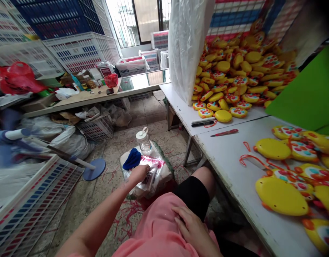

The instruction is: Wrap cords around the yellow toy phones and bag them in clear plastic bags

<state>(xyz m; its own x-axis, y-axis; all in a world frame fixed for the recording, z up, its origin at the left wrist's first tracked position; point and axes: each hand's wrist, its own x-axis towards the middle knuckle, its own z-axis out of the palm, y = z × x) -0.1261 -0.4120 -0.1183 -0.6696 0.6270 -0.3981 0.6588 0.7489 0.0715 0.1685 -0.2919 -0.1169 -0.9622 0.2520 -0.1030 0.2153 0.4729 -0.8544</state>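
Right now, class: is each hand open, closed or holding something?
Left hand: curled at clear plastic packaging; grip unclear.
Right hand: open, resting on the pink shirt.

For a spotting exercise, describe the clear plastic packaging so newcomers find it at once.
Left of the worktable, find the low stand. On it, the left hand touches the clear plastic packaging. Pink patches set it apart from the upright jar and blue cloth.

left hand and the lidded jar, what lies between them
In the head view, pink-and-clear plastic lies between the left hand and the jar; the blue cloth is beside that stretch, on the picture's left side.
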